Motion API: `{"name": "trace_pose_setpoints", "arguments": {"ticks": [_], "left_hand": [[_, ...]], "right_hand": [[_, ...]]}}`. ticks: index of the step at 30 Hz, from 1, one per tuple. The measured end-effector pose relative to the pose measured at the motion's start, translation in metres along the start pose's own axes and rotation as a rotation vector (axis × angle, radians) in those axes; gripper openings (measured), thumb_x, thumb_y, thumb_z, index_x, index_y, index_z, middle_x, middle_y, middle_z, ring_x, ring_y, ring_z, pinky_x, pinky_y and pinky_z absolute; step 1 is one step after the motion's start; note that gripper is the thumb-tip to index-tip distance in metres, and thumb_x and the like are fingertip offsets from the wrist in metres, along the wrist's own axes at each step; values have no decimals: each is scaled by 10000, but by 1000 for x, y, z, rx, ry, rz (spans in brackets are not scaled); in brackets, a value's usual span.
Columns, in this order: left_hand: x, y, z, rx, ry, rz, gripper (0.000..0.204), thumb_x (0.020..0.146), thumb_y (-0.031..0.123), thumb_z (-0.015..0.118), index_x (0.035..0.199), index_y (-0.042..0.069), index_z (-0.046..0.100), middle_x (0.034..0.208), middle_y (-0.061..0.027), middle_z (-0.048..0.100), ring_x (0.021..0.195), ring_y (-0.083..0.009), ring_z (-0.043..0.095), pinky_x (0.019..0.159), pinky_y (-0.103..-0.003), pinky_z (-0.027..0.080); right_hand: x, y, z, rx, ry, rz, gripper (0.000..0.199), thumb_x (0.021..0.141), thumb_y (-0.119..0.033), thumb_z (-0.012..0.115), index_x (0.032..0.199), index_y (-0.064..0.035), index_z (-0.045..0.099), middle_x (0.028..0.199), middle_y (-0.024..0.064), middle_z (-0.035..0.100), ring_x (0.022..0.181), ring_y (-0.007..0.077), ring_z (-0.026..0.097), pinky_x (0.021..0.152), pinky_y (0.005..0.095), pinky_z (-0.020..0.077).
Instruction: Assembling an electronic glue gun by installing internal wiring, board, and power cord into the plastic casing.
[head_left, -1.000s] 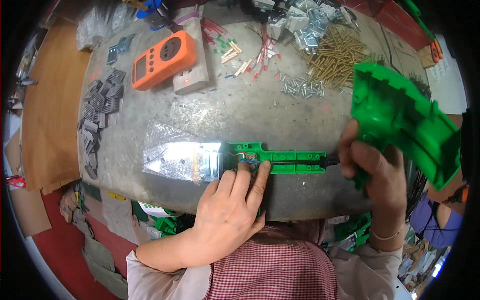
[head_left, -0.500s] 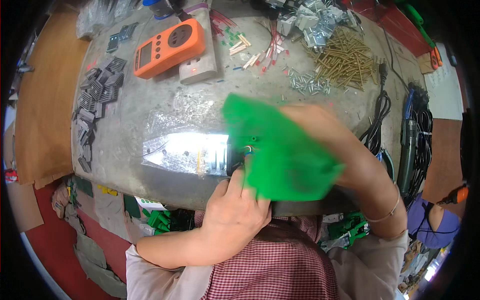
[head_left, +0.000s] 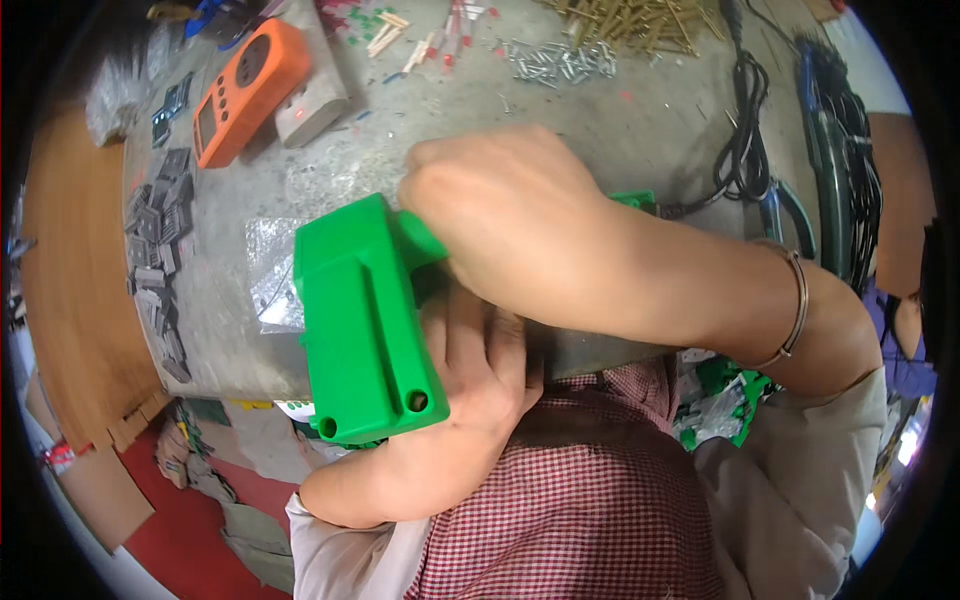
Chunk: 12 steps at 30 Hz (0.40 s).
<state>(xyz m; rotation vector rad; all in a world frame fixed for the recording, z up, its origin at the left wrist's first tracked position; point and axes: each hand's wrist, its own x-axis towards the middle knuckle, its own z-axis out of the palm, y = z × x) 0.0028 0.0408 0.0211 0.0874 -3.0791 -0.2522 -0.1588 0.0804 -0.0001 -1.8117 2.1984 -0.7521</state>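
Note:
My right hand [head_left: 490,195] is closed on the narrow stem of a green plastic housing [head_left: 355,300]. The housing has a broad, boxy body with a raised rib and two round holes at its near end. It is turned with its outer side up, in front of my left hand [head_left: 475,395]. The left fingers reach up beside the housing and under my right hand. Their tips are hidden, and what they hold does not show. Beyond my right forearm, the end of another green plastic part [head_left: 632,199] shows, beside a black cord [head_left: 745,165].
A clear plastic bag [head_left: 272,280] lies left of the housing. Grey finned metal blocks [head_left: 160,230] line the table's left side. An orange multimeter [head_left: 250,90] leans on a power strip [head_left: 315,110]. Silver screws [head_left: 560,62] and brass-coloured screws [head_left: 640,20] lie at the back. Pliers [head_left: 785,215] rest right.
My right hand has swung the green housing left, over the bright lamp and the wired part, which no longer show. The view has shifted, and the right forearm reaches further across.

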Motion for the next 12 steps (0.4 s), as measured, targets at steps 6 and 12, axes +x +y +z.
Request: {"name": "trace_pose_setpoints", "arguments": {"ticks": [6,12], "left_hand": [[2,4,0,96,-24,-37,576,591,240,786,1103,20,643,1106,-154,587,896,-269,554,776,-385,471],[2,2,-1,31,-60,-54,740,592,239,787,1262,5,579,1136,-176,560,899,-298,553,798,-404,474]], "right_hand": [[3,0,-4,50,-61,87,142,631,-89,720,747,-18,680,813,157,673,808,361,673,669,448,541],[10,10,-12,255,-195,140,174,672,-175,760,774,-45,707,809,200,683,824,385,677,747,489,534]]}}
